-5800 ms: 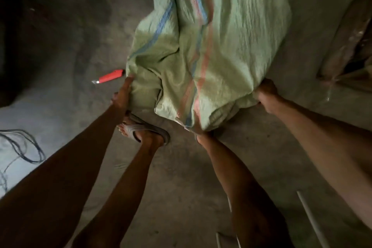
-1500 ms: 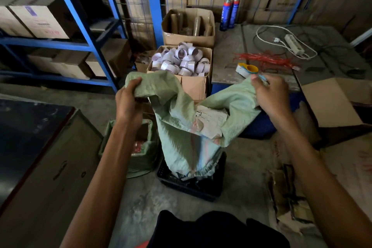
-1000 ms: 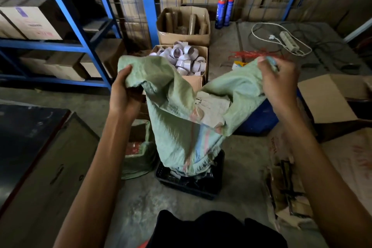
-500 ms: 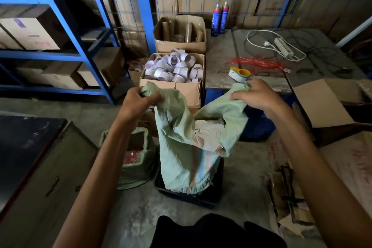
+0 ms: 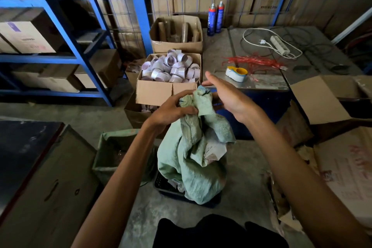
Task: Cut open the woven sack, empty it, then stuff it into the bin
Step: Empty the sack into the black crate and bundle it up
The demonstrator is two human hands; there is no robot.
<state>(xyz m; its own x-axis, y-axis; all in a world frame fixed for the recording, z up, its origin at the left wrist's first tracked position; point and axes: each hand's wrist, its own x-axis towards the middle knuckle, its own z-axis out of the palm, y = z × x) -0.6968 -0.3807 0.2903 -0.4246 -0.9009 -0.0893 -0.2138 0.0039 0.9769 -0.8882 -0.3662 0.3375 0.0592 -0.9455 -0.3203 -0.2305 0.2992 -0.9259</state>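
The pale green woven sack point(image 5: 191, 159) hangs limp and bunched, with a white label on its side. My left hand point(image 5: 173, 110) grips the gathered top corners of the sack. My right hand point(image 5: 225, 96) is beside that bunch with its fingers spread and pointing left; its palm touches or nearly touches the cloth. The sack's lower end droops into a dark plastic crate point(image 5: 167, 187) on the floor. A green-lined bin point(image 5: 112, 153) stands on the floor left of the crate, partly behind my left forearm.
A cardboard box of tape rolls point(image 5: 171, 80) stands just behind my hands, another box point(image 5: 177, 34) behind it. A metal table point(image 5: 261, 62) with a tape dispenser, red string and a power strip is at right. Blue shelving point(image 5: 50, 58) fills the left; flattened cardboard point(image 5: 342, 159) lies right.
My hands, which held the sack's top corners spread wide, came together. The left hand now holds both corners bunched, and the right hand has let go and opened.
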